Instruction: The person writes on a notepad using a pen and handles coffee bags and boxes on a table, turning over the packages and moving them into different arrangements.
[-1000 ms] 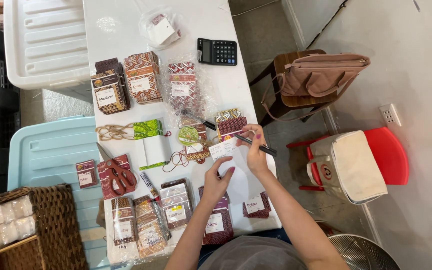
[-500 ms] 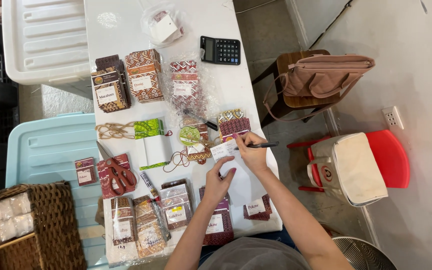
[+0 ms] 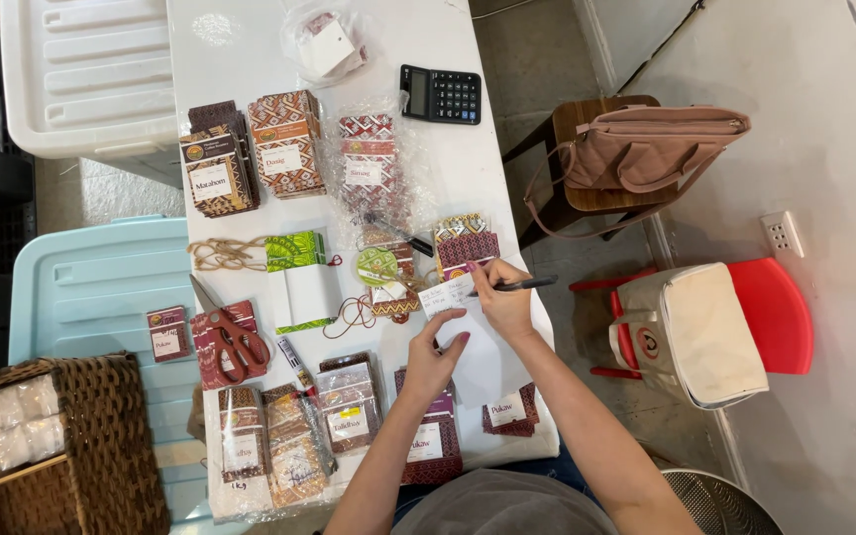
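The right hand (image 3: 503,302) grips a black pen (image 3: 525,284), its tip on a small white card (image 3: 445,294) near the right edge of the white table (image 3: 507,198). The left hand (image 3: 433,359) lies open, fingertips pressing the card's lower edge. Red scissors (image 3: 240,342) lie well apart, to the left.

We saw a small white paper tag (image 3: 445,296) lying flat on the table, a black pen (image 3: 524,284) angled over it.
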